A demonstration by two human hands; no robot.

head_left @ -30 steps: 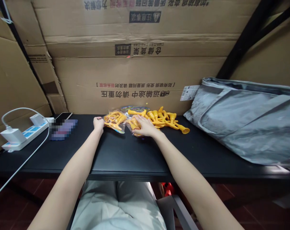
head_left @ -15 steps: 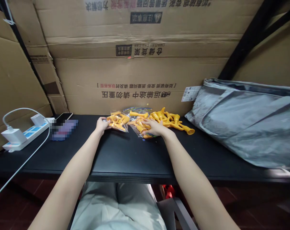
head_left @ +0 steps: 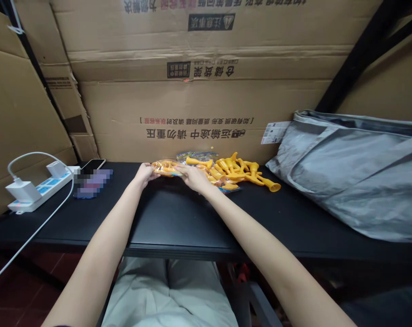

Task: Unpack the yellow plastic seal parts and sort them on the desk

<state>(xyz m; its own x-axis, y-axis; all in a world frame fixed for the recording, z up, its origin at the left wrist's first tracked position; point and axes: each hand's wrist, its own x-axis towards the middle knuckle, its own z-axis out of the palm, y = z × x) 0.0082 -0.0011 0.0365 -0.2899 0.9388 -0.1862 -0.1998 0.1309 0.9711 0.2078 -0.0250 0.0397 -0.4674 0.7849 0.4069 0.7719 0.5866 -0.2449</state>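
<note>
Clear bag (head_left: 165, 167) gripped at both ends!

Left hand (head_left: 146, 174) pinches one end, yellow plastic pieces inside, near the back of the black table (head_left: 188, 218); right hand (head_left: 195, 177) clamps the other. Slick film could slip, spilling pieces if unsealed. Rightward, a careless wrist swing could shove the second bag (head_left: 228, 183) into the loose yellow pile (head_left: 249, 170).
</note>
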